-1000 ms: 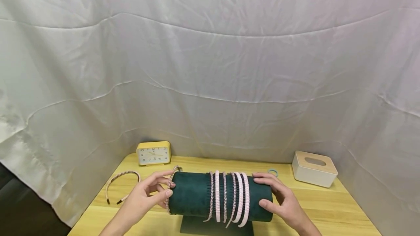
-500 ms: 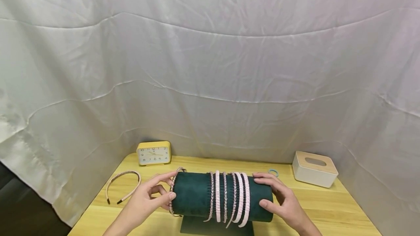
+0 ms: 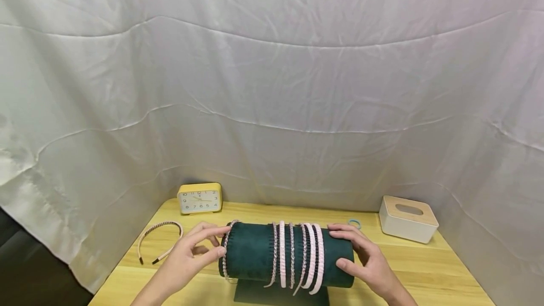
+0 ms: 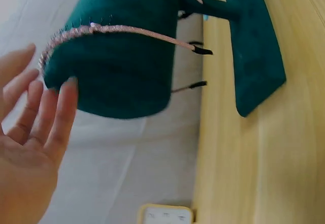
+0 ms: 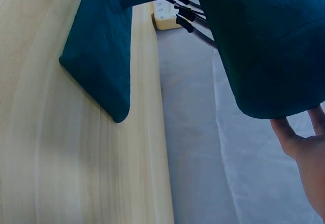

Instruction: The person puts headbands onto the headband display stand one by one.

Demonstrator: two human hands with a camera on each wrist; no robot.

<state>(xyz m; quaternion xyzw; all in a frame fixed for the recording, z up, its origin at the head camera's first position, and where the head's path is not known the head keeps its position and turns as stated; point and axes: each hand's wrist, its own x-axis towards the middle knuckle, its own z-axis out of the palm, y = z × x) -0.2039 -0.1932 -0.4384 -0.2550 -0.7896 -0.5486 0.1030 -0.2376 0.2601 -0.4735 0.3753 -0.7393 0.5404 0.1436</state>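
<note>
A dark green velvet headband stand, a horizontal roll on a foot, stands at the front in the head view. A braided pinkish headband sits around its left end; in the left wrist view its black tips hang past the roll. My left hand is at that end, thumb and forefinger spread beside the headband; in the left wrist view the fingers look extended and pinch nothing. My right hand holds the roll's right end, fingers on top and thumb in front. Several pink, white and braided headbands circle the roll between the hands.
Another headband lies on the wooden table at left. Behind it stands a yellow clock. A tissue box is at the back right, with a small blue ring nearby. Grey curtains enclose the table.
The braided headband has slid rightward from the roll's left edge onto the roll. My left thumb and forefinger have moved apart from it. The right hand has stayed in place.
</note>
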